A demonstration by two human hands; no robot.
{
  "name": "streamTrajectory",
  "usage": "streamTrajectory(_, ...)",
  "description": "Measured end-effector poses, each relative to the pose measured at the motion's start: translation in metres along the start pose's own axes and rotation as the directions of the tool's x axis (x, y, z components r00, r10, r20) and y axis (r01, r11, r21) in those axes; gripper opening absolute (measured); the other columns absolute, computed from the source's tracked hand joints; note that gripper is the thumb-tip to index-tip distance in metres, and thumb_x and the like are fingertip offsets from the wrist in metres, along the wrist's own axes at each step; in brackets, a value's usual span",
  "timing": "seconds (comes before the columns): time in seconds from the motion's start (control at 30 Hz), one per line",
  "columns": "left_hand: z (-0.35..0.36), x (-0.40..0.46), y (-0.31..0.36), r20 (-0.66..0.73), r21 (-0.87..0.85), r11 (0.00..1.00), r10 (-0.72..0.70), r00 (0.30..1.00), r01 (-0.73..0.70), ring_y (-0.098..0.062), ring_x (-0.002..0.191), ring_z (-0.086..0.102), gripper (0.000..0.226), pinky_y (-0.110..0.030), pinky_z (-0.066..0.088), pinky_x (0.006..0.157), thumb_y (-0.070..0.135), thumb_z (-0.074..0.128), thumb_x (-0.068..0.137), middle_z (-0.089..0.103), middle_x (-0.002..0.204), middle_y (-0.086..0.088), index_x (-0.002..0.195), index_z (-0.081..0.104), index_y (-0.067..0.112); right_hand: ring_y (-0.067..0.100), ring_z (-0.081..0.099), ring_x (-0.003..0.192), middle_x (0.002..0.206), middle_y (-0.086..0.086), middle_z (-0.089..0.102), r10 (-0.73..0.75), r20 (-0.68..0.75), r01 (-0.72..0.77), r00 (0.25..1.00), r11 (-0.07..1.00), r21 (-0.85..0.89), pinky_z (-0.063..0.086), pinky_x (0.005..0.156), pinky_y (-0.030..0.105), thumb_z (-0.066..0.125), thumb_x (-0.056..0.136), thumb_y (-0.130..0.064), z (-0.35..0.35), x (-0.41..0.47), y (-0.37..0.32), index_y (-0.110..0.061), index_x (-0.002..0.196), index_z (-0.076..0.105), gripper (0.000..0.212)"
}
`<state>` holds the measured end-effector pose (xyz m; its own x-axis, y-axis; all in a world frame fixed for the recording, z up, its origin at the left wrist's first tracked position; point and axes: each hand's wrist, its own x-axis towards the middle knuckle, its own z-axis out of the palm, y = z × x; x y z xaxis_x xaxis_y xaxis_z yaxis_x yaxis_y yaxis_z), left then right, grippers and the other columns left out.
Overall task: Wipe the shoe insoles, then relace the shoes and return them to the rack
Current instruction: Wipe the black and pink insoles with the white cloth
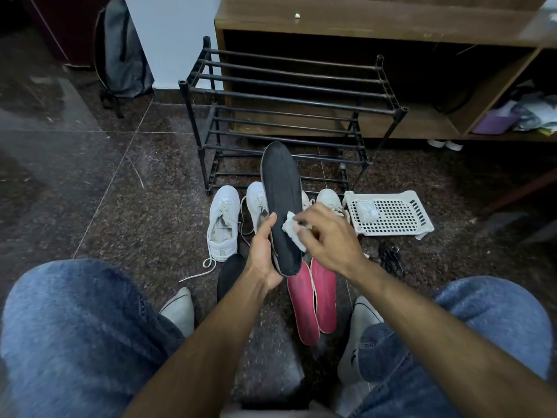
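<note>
Jeans-clad knees (75, 327), hands with unbranded black insole (281, 194), white cloth (291, 227).

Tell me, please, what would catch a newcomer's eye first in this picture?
First, the long dark grey fabric insole held upright at the centre: the left hand grips its lower end while the right hand presses a crumpled white wipe against it. Just below, two bright pink insoles lie side by side on the dark stone floor. Behind stands a black tubular shoe rack, with white laced sneakers on the floor before it.
</note>
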<state>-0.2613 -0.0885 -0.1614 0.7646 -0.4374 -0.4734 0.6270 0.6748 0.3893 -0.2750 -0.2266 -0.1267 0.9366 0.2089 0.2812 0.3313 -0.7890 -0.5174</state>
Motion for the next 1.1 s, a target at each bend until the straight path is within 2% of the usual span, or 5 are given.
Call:
streamTrajectory(0.1, -0.002, 0.001, -0.002, -0.010, 0.024, 1.000, 0.006, 1.000, -0.006, -0.024, 0.089, 0.068, 0.046, -0.036, 0.056, 0.076, 0.044, 0.049, 0.095, 0.071, 0.103, -0.010, 0.124, 0.062, 0.011, 0.025, 0.062, 0.098, 0.116, -0.001, 0.059, 0.082, 0.219, -0.025, 0.972, 0.968, -0.252, 0.050, 0.081, 0.039, 0.061, 0.092, -0.024, 0.004, 0.003, 0.002, -0.021, 0.124, 0.060, 0.033)
streamTrajectory(0.27, -0.002, 0.001, -0.004, 0.044, 0.005, 1.000, 0.017, 0.999, -0.017, -0.028, 0.094, 0.068, 0.052, -0.042, 0.052, 0.084, 0.047, 0.042, 0.098, 0.069, 0.111, -0.018, 0.115, 0.068, 0.005, 0.028, 0.066, 0.063, 0.078, 0.004, 0.061, 0.446, 0.207, -0.479, 0.871, 0.675, 0.561, 0.059, 0.053, 0.043, 0.068, 0.088, -0.005, 0.009, 0.013, -0.010, -0.013, 0.099, 0.066, 0.014)
streamTrajectory(0.5, -0.002, 0.002, -0.003, 0.030, 0.011, 1.000, 0.019, 0.999, -0.019, -0.026, 0.098, 0.066, 0.054, -0.040, 0.046, 0.096, 0.048, 0.041, 0.098, 0.070, 0.112, -0.013, 0.126, 0.062, 0.007, 0.025, 0.062, 0.076, 0.095, -0.002, 0.055, 0.107, 0.136, -0.055, 0.985, 0.938, -0.341, 0.045, 0.059, 0.036, 0.055, 0.095, -0.031, 0.008, 0.002, -0.011, -0.023, 0.099, 0.068, 0.016)
streamTrajectory(0.7, -0.008, 0.003, 0.004, 0.014, 0.031, 1.000, -0.004, 1.000, 0.003, -0.023, 0.091, 0.061, 0.054, -0.035, 0.044, 0.085, 0.051, 0.039, 0.098, 0.070, 0.102, -0.009, 0.118, 0.066, 0.010, 0.019, 0.060, 0.098, 0.129, -0.003, 0.043, -0.150, 0.335, 0.276, 0.930, 0.887, -0.369, 0.039, 0.054, 0.032, 0.048, 0.099, -0.035, 0.003, -0.002, -0.001, -0.017, 0.114, 0.057, 0.025)
streamTrajectory(1.1, -0.007, 0.001, -0.012, 0.061, 0.141, 0.988, -0.078, 0.995, 0.068, -0.022, 0.076, 0.066, 0.052, -0.034, 0.053, 0.063, 0.051, 0.040, 0.096, 0.071, 0.092, -0.010, 0.108, 0.071, 0.011, 0.024, 0.062, 0.099, 0.107, 0.000, 0.067, 0.279, 0.148, -0.258, 0.949, 0.955, -0.148, 0.050, 0.085, 0.036, 0.064, 0.087, -0.025, -0.001, 0.024, 0.002, -0.022, 0.106, 0.071, 0.020)
